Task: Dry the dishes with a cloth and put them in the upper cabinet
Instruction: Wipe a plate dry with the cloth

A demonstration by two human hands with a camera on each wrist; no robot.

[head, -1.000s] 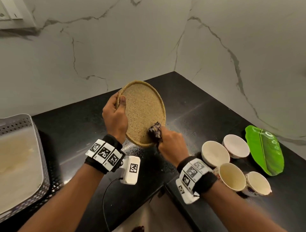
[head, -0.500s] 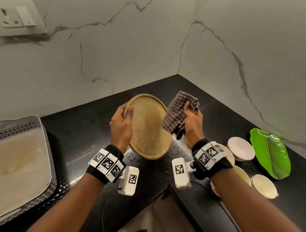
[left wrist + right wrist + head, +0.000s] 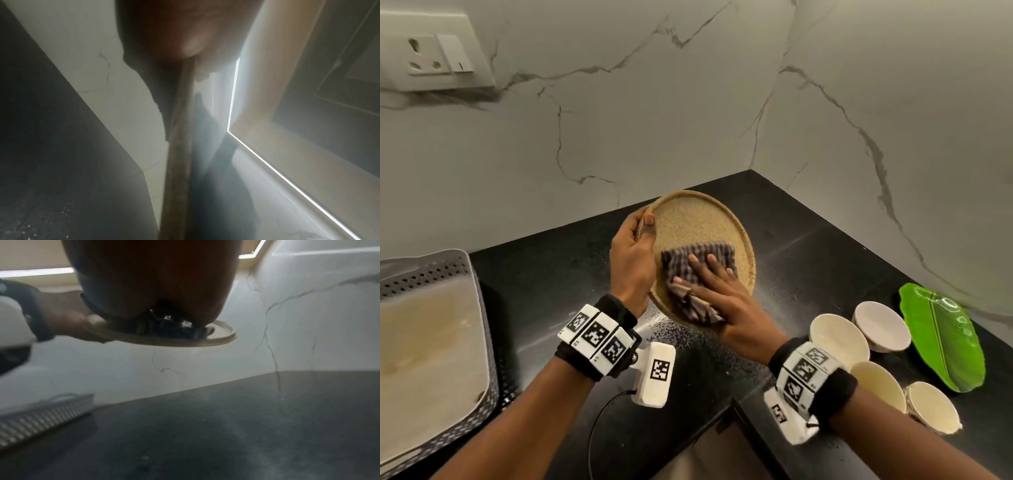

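Step in hand: drying the round, speckled tan plate [image 3: 698,236], which is held up above the black stone counter [image 3: 808,246], tilted with its face toward the person.
Progress: judged early. This plate looks to be the one being wiped, and nothing here shows a dish put away; the upper cabinet does not show in the head view.
Left to do: four cream-white round bowls [image 3: 839,337] sit clustered on the counter to the right, with the glossy green leaf-shaped dish [image 3: 941,342] just beyond them. By the task, each of these needs wiping and shelving after the plate.
Water: droplets speckle the counter below the plate, so the plate may yet be damp; that is a guess.
Left hand [image 3: 631,260]: grasping the plate at its left rim, thumb lying on the face and the fingers wrapped behind. The left wrist view shows the rim edge-on, clamped under the thumb.
Right hand [image 3: 719,298]: flat and spread, fingers straight, pressing the dark checked cloth [image 3: 695,274] against the lower part of the plate's face. The cloth bunches under the palm; nothing is curled round it.
Cloth coverage: the upper half of the plate's face is bare.
Other: a perforated grey tray [image 3: 441,274] stands at the left.
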